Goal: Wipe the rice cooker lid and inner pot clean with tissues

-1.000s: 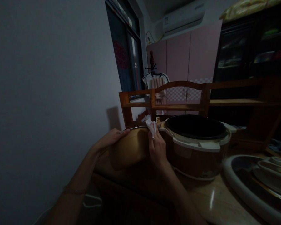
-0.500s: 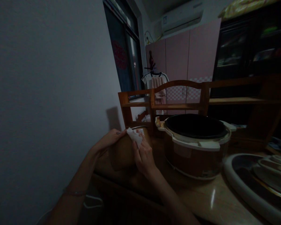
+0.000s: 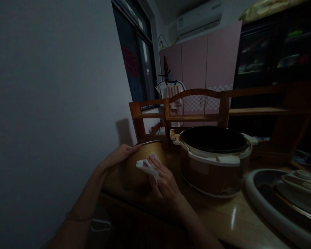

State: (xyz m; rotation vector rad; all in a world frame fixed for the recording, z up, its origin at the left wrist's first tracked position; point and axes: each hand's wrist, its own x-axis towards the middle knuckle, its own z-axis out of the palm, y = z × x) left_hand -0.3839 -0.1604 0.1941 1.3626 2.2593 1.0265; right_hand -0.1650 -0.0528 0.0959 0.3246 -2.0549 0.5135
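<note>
I have the left grip (image 3: 120,155) pinching the pot (image 3: 131,172) at ten o'clock, right grip (image 3: 166,180) pinching tissue (image 3: 151,172) against it; wiping looks unfinished.

The table (image 3: 220,213) carries a cooker (image 3: 212,173), a lid (image 3: 287,200) and (dim here) perhaps a golden pot (image 3: 131,171).

Dim light leaves glare on the tabletop (image 3: 219,211).

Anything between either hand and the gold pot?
A white tissue, held in the right hand, lies between that hand and the side of the gold pot. Nothing visible stands between the left hand and the pot.
</note>
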